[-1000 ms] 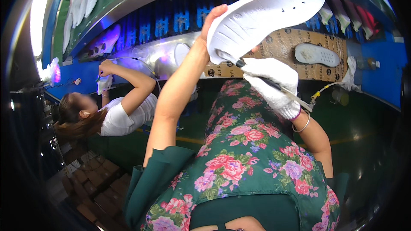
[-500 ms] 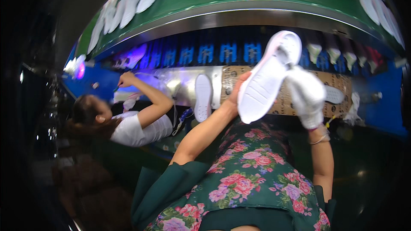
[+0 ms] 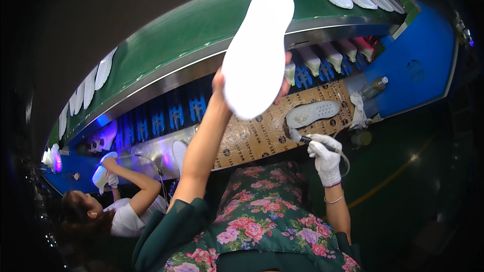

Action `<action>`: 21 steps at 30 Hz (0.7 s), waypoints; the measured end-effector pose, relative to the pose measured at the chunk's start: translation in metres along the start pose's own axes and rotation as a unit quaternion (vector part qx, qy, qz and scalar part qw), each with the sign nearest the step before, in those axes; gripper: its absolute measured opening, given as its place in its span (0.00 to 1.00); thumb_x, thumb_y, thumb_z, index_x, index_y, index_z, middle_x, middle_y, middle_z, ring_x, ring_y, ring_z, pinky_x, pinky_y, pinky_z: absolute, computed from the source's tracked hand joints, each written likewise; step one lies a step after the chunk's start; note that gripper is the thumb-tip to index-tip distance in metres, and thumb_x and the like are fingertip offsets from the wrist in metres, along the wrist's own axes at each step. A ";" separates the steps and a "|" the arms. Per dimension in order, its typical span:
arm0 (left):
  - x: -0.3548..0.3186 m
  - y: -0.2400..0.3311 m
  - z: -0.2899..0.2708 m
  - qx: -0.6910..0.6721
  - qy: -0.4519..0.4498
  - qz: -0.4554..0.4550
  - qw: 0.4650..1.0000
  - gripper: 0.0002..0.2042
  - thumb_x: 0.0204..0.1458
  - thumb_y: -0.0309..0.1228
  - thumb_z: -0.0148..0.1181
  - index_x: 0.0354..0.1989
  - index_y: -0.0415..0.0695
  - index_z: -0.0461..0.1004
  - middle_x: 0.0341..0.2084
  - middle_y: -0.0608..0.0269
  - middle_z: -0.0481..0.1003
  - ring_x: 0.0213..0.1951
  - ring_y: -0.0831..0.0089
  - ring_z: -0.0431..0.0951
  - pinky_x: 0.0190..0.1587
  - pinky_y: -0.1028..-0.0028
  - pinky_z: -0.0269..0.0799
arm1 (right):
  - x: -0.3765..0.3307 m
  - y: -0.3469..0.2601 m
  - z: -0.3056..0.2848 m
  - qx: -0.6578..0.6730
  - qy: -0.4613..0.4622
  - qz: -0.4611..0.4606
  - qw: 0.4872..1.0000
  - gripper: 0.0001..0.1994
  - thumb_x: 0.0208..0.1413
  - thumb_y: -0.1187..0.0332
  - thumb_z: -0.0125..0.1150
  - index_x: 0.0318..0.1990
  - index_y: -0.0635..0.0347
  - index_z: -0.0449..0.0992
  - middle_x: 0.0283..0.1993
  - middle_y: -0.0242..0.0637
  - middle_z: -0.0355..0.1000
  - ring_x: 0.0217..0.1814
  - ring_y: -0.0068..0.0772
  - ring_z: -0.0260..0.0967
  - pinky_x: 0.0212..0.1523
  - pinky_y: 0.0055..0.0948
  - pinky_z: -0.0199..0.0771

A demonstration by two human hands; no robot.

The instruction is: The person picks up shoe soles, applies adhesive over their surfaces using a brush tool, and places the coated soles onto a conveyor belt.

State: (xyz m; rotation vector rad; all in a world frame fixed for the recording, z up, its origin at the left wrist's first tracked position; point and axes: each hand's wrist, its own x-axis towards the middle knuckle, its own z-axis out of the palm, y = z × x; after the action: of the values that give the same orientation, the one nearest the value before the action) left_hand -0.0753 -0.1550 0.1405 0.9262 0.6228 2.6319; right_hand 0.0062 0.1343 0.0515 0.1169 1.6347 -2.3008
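Note:
My left hand (image 3: 219, 83), bare, grips a white shoe sole (image 3: 258, 53) raised over the bench, its plain, brightly lit face showing. Most of that palm is hidden behind the sole. My right hand (image 3: 325, 157), in a white knitted glove, closes around the dark handle of a brush (image 3: 305, 140) with a thin hose or cord running from it. The brush's pale tip points at the cardboard, just below a grey-white perforated sole (image 3: 315, 114) lying flat there. The tip looks close to that sole; whether it touches cannot be told.
Printed brown cardboard (image 3: 242, 143) covers the bench. At right are a crumpled white cloth (image 3: 358, 110) and a clear bottle (image 3: 375, 86). Behind runs a green belt (image 3: 196, 35) with white soles. Shoe parts (image 3: 330, 56) hang beneath it. A co-worker (image 3: 126, 209) handles a sole at left.
The view has turned. My left hand has raised the sole, now showing its plain face. My right hand has moved away from it toward the cardboard, where the brush shows clearly.

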 end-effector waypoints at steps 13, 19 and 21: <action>0.003 -0.038 0.025 0.575 0.024 -0.120 0.809 0.23 0.53 0.40 0.62 0.58 0.51 0.72 0.59 0.52 0.66 0.62 0.58 0.63 0.64 0.60 0.57 | 0.007 0.078 0.017 -0.097 -0.034 0.097 0.990 0.09 0.49 0.76 0.66 0.39 0.68 0.80 0.28 0.36 0.77 0.25 0.21 0.73 0.27 0.18 0.72; -0.133 0.149 -0.001 0.766 0.470 0.179 0.400 0.23 0.49 0.32 0.62 0.56 0.44 0.70 0.50 0.49 0.69 0.54 0.58 0.70 0.56 0.60 0.66 | 0.030 0.088 0.035 0.029 -0.025 0.160 0.986 0.11 0.49 0.80 0.64 0.42 0.71 0.78 0.29 0.39 0.76 0.25 0.25 0.72 0.24 0.18 0.70; -0.183 0.212 0.020 0.810 0.576 0.101 0.046 0.31 0.45 0.37 0.65 0.60 0.44 0.65 0.55 0.38 0.63 0.59 0.46 0.61 0.59 0.54 0.61 | 0.029 0.086 0.046 0.000 -0.046 0.148 0.988 0.12 0.49 0.80 0.64 0.43 0.71 0.77 0.30 0.39 0.75 0.26 0.25 0.71 0.24 0.18 0.69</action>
State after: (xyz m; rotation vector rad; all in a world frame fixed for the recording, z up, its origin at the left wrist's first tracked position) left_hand 0.0508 -0.4053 0.1614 0.9182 -1.9531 -0.1639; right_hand 0.0094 0.0602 -0.0179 0.2319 1.4629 -2.0506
